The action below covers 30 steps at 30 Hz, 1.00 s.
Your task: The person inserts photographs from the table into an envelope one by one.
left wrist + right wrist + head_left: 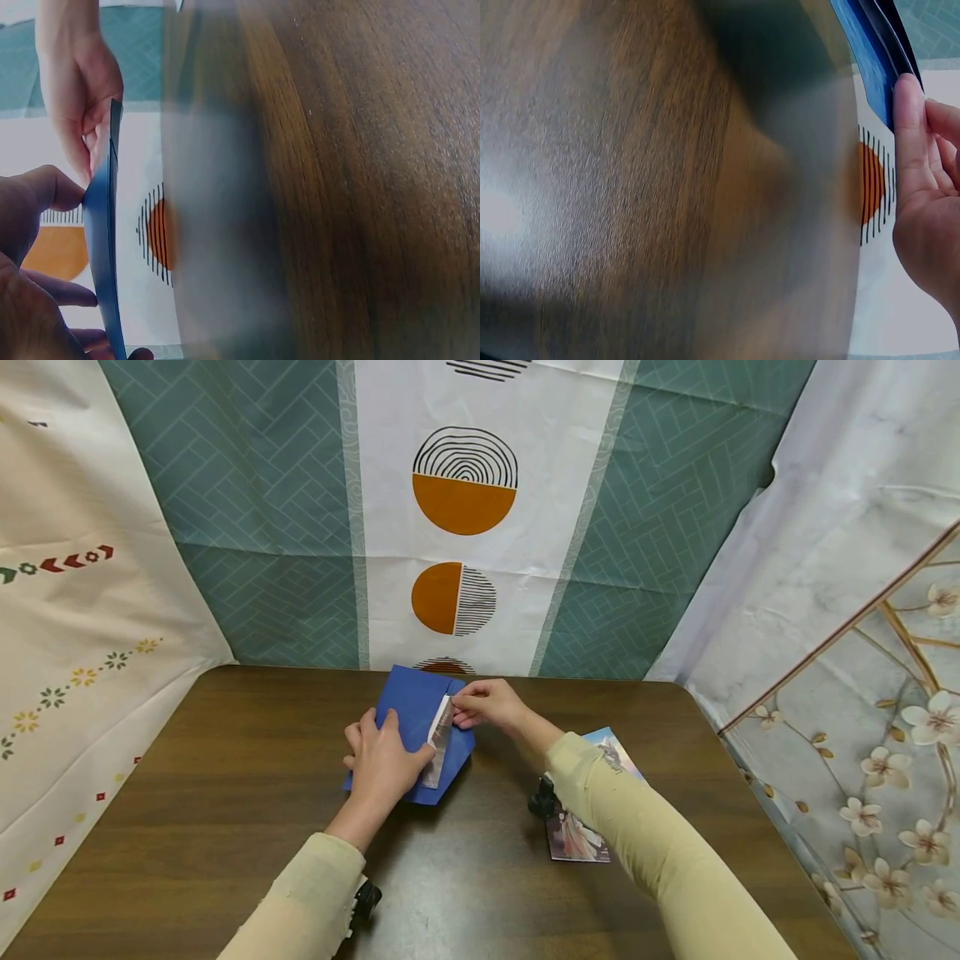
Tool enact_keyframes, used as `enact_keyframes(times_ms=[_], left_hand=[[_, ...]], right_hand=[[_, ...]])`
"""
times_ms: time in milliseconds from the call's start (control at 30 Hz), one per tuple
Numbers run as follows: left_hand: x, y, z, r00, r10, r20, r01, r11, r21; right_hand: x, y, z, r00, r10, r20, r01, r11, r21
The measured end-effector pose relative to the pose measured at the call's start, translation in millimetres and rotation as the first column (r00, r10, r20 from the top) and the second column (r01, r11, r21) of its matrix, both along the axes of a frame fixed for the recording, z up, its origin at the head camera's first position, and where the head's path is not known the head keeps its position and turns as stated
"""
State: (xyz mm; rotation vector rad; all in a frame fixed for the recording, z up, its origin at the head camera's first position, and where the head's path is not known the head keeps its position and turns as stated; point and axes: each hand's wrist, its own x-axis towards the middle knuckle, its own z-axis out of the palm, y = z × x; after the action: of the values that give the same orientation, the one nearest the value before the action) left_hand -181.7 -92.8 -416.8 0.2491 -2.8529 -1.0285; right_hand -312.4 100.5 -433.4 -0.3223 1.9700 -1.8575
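A blue envelope is held at the far middle of the table, its pointed flap spread out to the right. Along its opening runs a shiny silvery strip with a white edge; I cannot tell whether this is a lining or something inside. My left hand grips the envelope from the left, thumb by the strip. Thumb and fingers also show around the envelope in the left wrist view. My right hand pinches at the strip's upper end, where its fingertips partly hide the envelope's edge.
A colorful printed booklet or card lies on the brown wooden table, partly under the right forearm. Patterned cloth hangs behind the table's far edge. More printed cloth hangs at the right side.
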Motion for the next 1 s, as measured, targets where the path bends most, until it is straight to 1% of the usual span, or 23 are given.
enact_keyframes(times_ms=[133, 233, 500, 1000], left_hand=[[0.7, 1.1, 1.4, 1.000, 0.001, 0.007, -0.001, 1.000, 0.001], [1.0, 1.6, 2.5, 1.000, -0.001, 0.008, 0.001, 1.000, 0.003], [0.0, 1.9, 4.1, 1.000, 0.002, 0.015, -0.002, 1.000, 0.003], [0.4, 1.5, 5.4, 1.000, -0.006, 0.028, 0.006, 1.000, 0.005]], right_hand=[[-0.4, -4.4, -0.6, 1.000, -0.010, -0.020, 0.010, 1.000, -0.007], [-0.1, -7.0, -0.2, 1.000, -0.017, -0.019, 0.017, 1.000, -0.002], [-0.5, -5.6, 2.7, 0.999, -0.021, 0.026, 0.022, 1.000, -0.006], [0.7, -10.0, 3.6, 0.997, -0.005, 0.072, 0.008, 0.999, -0.048]])
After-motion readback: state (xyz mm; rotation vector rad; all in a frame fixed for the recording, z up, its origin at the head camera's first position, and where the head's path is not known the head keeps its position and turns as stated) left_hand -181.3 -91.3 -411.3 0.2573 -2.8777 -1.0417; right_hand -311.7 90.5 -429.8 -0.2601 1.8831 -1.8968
